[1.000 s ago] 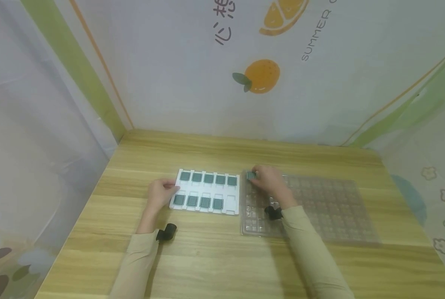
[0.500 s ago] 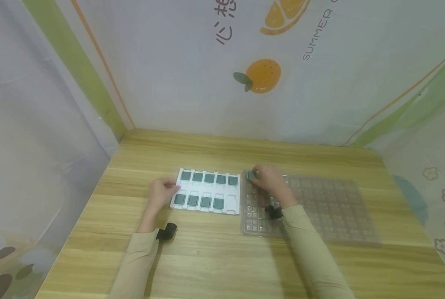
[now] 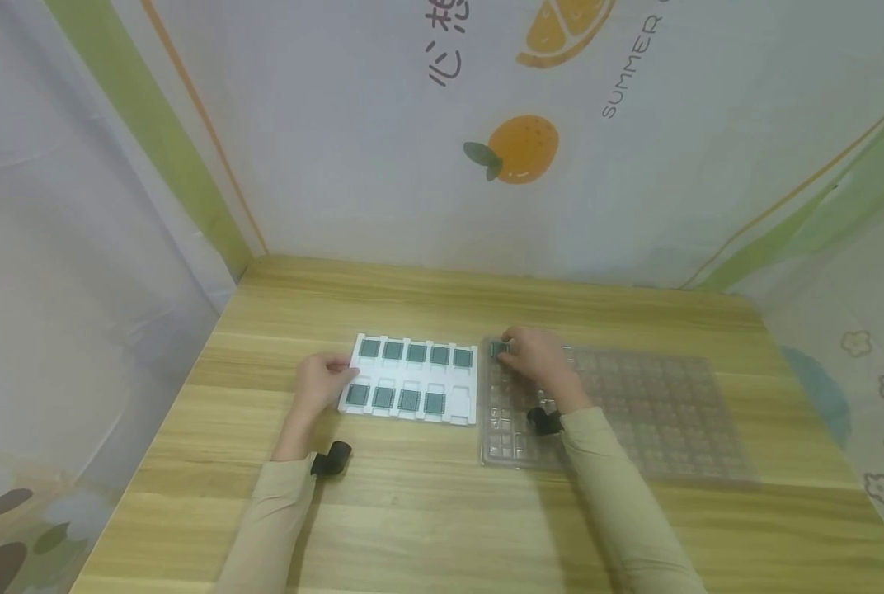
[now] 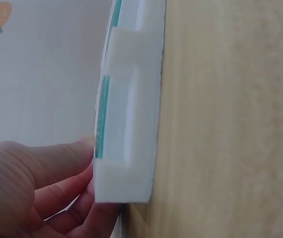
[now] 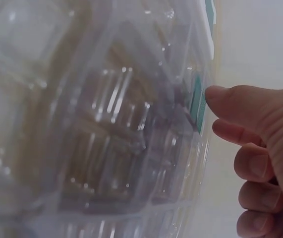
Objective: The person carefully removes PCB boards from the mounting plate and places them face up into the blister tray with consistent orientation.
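A white tray (image 3: 405, 382) lies on the table with two rows of square green circuit chips (image 3: 410, 400); its front-right pocket holds none. My left hand (image 3: 322, 386) pinches the tray's left edge, thumb on top and fingers curled below, as the left wrist view shows. To the right lies a clear plastic blister tray (image 3: 503, 421) divided into many small compartments. My right hand (image 3: 537, 356) is over its far-left corner, thumb and index finger pinching a green chip (image 5: 197, 105) at the corner compartment. The other right fingers are curled in, clear of the tray.
The clear tray stretches far to the right under my right forearm. Both trays lie close side by side on the wooden table (image 3: 412, 511). A printed curtain (image 3: 383, 165) hangs behind the table's back edge. Black wrist cameras (image 3: 332, 459) sit on both sleeves.
The green chip at my right fingertips has settled slightly lower into the corner compartment and looks darker. Both hands and the white tray hold their places.
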Demonstrator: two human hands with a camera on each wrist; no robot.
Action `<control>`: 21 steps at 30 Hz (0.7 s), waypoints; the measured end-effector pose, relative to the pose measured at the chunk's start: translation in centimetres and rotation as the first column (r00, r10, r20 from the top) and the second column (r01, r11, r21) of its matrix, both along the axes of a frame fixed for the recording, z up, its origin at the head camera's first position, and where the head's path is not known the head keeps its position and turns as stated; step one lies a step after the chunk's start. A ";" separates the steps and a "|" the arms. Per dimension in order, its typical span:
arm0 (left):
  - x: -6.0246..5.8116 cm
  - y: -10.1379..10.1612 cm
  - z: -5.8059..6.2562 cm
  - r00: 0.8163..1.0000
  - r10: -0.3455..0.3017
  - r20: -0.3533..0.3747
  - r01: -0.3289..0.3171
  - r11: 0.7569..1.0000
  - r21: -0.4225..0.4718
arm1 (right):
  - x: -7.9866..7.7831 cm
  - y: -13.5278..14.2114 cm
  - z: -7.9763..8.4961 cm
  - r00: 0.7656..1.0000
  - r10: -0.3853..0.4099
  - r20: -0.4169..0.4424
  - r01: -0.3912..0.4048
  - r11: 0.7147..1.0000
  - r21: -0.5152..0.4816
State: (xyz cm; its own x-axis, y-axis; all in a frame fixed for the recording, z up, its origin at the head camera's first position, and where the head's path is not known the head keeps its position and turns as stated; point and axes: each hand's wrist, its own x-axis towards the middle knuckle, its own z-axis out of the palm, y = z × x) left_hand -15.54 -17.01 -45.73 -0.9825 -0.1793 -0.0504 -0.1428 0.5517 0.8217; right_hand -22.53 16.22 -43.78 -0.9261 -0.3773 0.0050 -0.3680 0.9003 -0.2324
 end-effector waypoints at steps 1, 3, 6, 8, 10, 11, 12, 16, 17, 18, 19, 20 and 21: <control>0.0 0.0 0.0 1.000 0.001 0.000 -0.001 1.000 -0.001 | 0.0 0.0 0.0 1.000 0.000 -0.002 0.000 1.000 -0.003; 0.0 0.0 0.0 1.000 -0.001 0.000 0.001 1.000 -0.003 | 0.1 0.0 0.1 1.000 0.005 -0.006 -0.005 1.000 -0.008; 0.0 -0.1 -0.1 1.000 -0.001 0.005 0.001 1.000 -0.002 | 0.3 -0.1 0.3 1.000 0.015 -0.011 -0.015 1.000 -0.014; -0.1 -0.1 -0.1 1.000 -0.001 0.008 0.001 1.000 0.000 | 0.4 -0.2 0.3 1.000 0.020 -0.014 -0.021 1.000 -0.020; -0.1 -0.1 -0.1 1.000 0.000 0.009 0.000 1.000 0.001 | 0.5 -0.2 0.4 1.000 0.025 -0.018 -0.025 0.999 -0.025; -0.1 -0.1 -0.1 1.000 -0.001 0.008 0.001 1.000 0.000 | 0.6 -0.2 0.4 0.999 0.028 -0.020 -0.028 0.999 -0.027; -0.1 -0.1 -0.2 1.000 -0.001 0.006 0.001 1.000 -0.001 | 0.7 -0.2 0.5 0.999 0.032 -0.022 -0.032 0.999 -0.031; -0.1 -0.1 -0.2 1.000 0.000 0.003 0.000 1.000 -0.002 | 1.1 -0.3 0.6 0.998 0.045 -0.032 -0.046 0.998 -0.035; -0.1 -0.1 -0.2 1.000 0.001 0.005 -0.001 1.000 -0.001 | 1.2 -0.3 0.7 0.998 0.050 -0.035 -0.051 0.998 -0.038; -0.1 -0.1 -0.2 1.000 0.003 0.009 -0.003 1.000 0.001 | 1.3 -0.3 0.7 0.998 0.053 -0.038 -0.054 0.998 -0.040; -0.1 -0.1 -0.2 1.000 0.005 0.012 -0.005 1.000 0.002 | 1.3 -0.4 0.7 0.998 0.054 -0.041 -0.056 0.998 -0.039; -0.1 -0.1 -0.2 1.000 0.007 0.014 -0.007 1.000 0.001 | 1.4 -0.4 0.7 0.997 0.057 -0.046 -0.059 0.997 -0.041; -0.1 -0.1 -0.2 1.000 0.007 0.015 -0.007 1.000 0.002 | 1.4 -0.4 0.7 0.997 0.058 -0.044 -0.060 0.997 -0.048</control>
